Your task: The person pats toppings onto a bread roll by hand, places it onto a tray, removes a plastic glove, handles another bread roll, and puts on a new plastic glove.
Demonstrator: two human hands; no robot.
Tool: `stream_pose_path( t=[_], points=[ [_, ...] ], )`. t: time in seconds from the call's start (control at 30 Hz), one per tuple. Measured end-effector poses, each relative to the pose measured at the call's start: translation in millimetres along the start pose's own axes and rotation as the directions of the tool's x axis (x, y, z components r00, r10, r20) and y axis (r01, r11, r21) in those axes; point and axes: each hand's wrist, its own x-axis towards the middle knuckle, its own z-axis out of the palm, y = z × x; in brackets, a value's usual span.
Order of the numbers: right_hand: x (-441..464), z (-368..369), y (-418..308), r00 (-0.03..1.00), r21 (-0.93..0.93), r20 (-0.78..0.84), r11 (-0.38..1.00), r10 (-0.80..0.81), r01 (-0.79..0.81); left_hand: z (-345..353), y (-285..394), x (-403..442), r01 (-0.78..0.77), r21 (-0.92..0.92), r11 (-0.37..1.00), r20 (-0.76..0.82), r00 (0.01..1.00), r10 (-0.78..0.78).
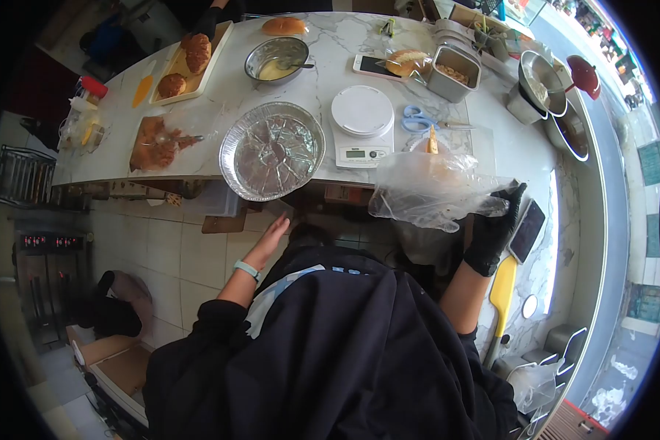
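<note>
My left hand (273, 236), bare with a light wristband, hangs below the table's front edge near a round foil pan (271, 150). Its fingers are stretched out and hold nothing. My right hand (496, 226) wears a black glove and grips crumpled clear plastic gloves (436, 192) at the table edge. Their thin film spreads left over a piping bag tip (433, 141). Behind the film stand a white kitchen scale (362, 121) and blue scissors (418, 119). A dark phone (528, 231) and a yellow spatula (502, 293) lie beside my right wrist.
Another person's black-gloved hand (207, 23) reaches to a tray (216, 62) with coated buns. A metal bowl (277, 60) of pale cream, a white phone (374, 67), a wrapped bun (408, 63) and a metal container (453, 73) stand farther back. Metal bowls (543, 77) crowd the right.
</note>
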Motion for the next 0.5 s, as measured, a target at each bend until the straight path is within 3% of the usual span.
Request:
stream_pose_path(
  t=[0.03,0.07,0.1,0.13,0.17,0.27,0.37,0.43,0.5],
  points=[
    [-2,-8,-2,0.998,0.038,0.061,0.999,0.025,-0.028,6,-33,22,-0.050,0.135,0.990,-0.065,0.996,0.059],
    [-6,-8,1,0.997,-0.103,0.059,0.993,-0.055,0.061,10,-77,54,-0.207,0.209,0.956,-0.016,0.976,0.215],
    [-9,-9,3,0.993,-0.181,0.073,0.978,-0.092,0.103,10,-121,95,-0.394,0.186,0.900,0.105,0.919,0.381],
    [-12,-10,5,0.988,-0.257,0.086,0.955,-0.128,0.146,13,-154,116,-0.472,0.110,0.875,0.220,0.870,0.442],
    [-11,-14,3,0.987,-0.277,0.109,0.950,-0.119,0.145,13,-178,129,-0.450,0.011,0.893,0.325,0.846,0.422],
    [-5,-17,-1,0.981,-0.298,0.131,0.938,-0.142,0.176,12,-178,131,0.024,-0.122,0.992,0.278,0.960,0.011],
    [-4,-9,-2,0.990,-0.135,0.088,0.983,-0.113,0.125,14,-182,128,-0.211,0.035,0.977,0.049,0.977,0.209],
    [-2,-11,-8,0.992,0.145,0.103,0.986,0.072,-0.087,14,-177,126,-0.234,0.193,0.953,-0.095,0.962,0.255],
    [-2,-10,-9,0.996,0.068,0.041,0.994,0.084,-0.086,17,-160,112,-0.235,0.317,0.919,-0.233,0.920,0.316]
  ],
)
